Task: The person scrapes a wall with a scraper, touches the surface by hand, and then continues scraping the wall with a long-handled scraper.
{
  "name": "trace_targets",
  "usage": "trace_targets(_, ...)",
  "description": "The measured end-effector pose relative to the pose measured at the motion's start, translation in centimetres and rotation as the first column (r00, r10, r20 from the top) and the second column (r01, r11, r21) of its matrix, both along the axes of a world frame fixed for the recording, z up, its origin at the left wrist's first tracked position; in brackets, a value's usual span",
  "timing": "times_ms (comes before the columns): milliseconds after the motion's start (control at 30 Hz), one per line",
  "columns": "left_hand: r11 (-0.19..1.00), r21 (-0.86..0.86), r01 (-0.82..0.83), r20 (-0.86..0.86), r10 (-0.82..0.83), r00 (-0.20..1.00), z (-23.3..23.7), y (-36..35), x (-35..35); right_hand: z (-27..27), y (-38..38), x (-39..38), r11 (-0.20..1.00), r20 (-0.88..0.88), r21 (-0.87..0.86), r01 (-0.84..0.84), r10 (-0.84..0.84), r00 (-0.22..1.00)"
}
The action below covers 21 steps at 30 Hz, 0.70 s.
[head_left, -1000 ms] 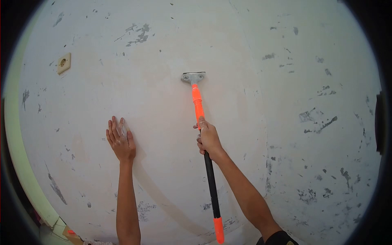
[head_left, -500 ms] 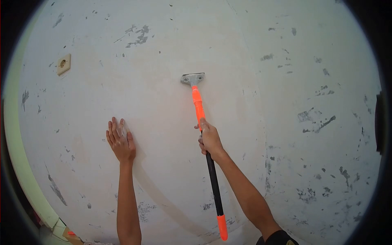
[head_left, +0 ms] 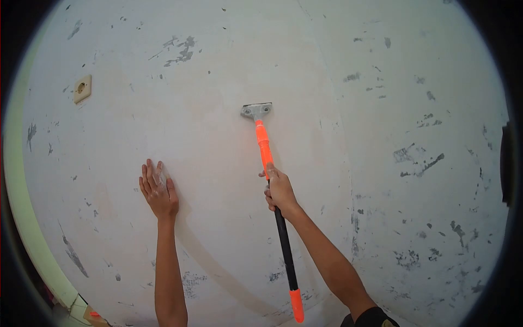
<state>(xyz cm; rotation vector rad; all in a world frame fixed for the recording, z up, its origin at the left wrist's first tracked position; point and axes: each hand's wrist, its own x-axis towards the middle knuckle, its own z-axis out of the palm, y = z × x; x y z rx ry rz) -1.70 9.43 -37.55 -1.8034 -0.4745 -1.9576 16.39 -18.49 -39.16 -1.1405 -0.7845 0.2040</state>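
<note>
My right hand (head_left: 280, 189) is wrapped around the long handle of a wall scraper (head_left: 265, 147), where its orange neck meets the black grip. The scraper's grey metal head points up, its blade edge at the wall (head_left: 218, 136). Below my hand the black shaft slants down to an orange end cap. To the left, my left hand (head_left: 159, 193) lies with fingers stretched against the wall, holding nothing. Whitish dust shows on its fingers.
Grey bare patches (head_left: 188, 50) mark the white wall, many of them on the right side. A cream power socket (head_left: 82, 89) sits at upper left. A pale green border (head_left: 32, 240) runs down the left edge. A dark object (head_left: 506, 163) stands at the far right.
The scraper head has slid slightly down the wall, with my right hand still around the handle. My left hand stays nearly in place; the view has shifted a little.
</note>
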Motion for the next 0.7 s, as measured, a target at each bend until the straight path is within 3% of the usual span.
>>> trace_targets(300, 1.0, 0.003, -0.001, 0.0, 0.001, 1.0, 0.1, -0.1, 0.0, 5.8, 0.4, 2.0, 0.997, 0.021, 0.07, -0.015, 0.013, 1.0)
trace_targets(533, 1.0, -0.001, -0.002, -0.003, 0.002, 1.0, 0.0, -0.1, 0.0, -0.9, 0.1, 1.1, 1.0, 0.026, -0.023, 0.002, -0.001, 1.0)
trace_targets(700, 1.0, -0.001, -0.014, 0.003, 0.014, 1.0, 0.0, 0.0, 0.0, 5.7, 0.7, 2.6, 0.997, 0.116, 0.072, 0.008, -0.016, 0.993)
